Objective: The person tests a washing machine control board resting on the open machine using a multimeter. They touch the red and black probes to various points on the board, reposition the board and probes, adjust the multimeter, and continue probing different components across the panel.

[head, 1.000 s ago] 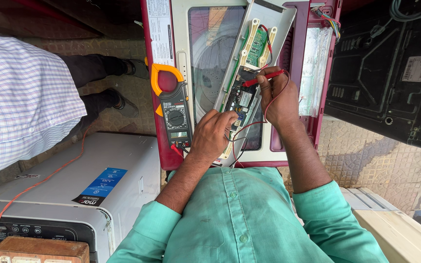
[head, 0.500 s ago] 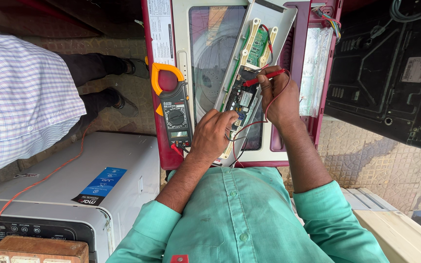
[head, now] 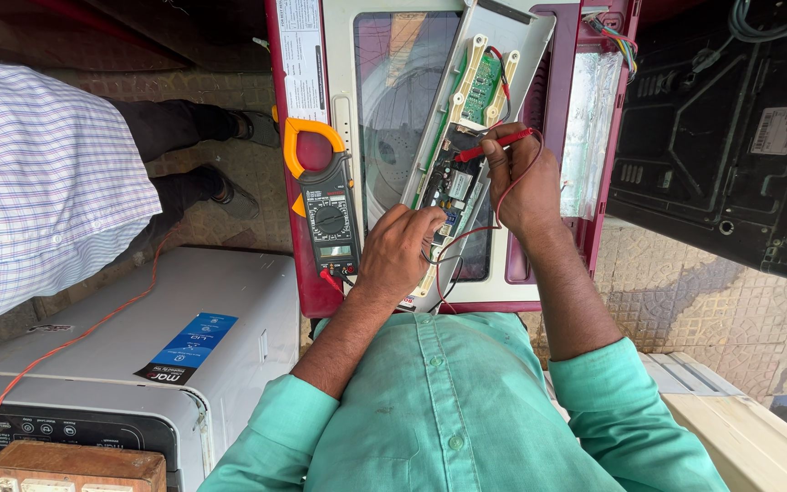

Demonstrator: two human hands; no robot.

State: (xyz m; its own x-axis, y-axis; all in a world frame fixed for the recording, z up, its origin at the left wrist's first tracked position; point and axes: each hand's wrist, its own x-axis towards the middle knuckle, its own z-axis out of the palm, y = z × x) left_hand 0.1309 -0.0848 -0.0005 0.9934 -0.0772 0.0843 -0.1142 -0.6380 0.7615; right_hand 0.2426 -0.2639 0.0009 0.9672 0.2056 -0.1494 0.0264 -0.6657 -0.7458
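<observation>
The right hand (head: 523, 187) has its grip closed on a red probe (head: 494, 144), whose long axis runs slantwise, tip pointing left-down from the fingers onto the control board (head: 455, 182). The left hand (head: 400, 251) rests curled against the board's lower end; whether its grip holds anything cannot be told. A clamp meter (head: 328, 210) lies just left of it.
</observation>
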